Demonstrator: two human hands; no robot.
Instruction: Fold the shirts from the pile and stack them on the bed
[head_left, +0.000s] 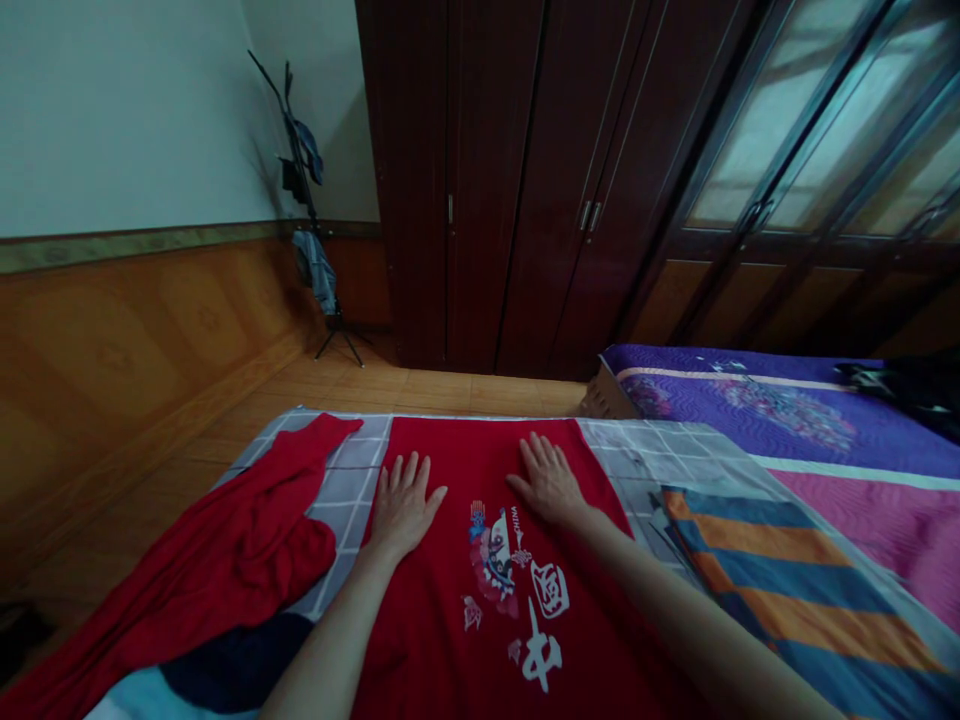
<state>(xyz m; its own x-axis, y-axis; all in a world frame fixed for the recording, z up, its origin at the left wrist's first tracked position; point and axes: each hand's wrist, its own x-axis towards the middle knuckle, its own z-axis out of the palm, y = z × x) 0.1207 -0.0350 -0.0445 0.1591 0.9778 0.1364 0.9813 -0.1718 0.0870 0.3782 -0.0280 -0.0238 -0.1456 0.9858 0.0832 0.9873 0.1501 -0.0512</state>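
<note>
The left hand [403, 507] and the right hand [549, 481] both lie flat on a red cloth [427, 630], near its far end, with the white and colored print [514, 590] just below and between them. The fingers on both hands are spread apart and clamp on nothing. The palms press down, and the hands sit well apart, which is a good way to keep cloth flat and free of bumps. The red cloth lies on a gray checked sheet [660, 450]. To the left of the red cloth is a bunched-up red garment [240, 540], and to its right is a folded cloth with blue and orange stripes [780, 570]. Past the stripes is a purple and pink quilt [757, 400]. Beyond the far end of the red cloth is a wood floor [450, 392], then a tall dark wardrobe [480, 200], with a clothes stand [304, 200] off to the left of it
</note>
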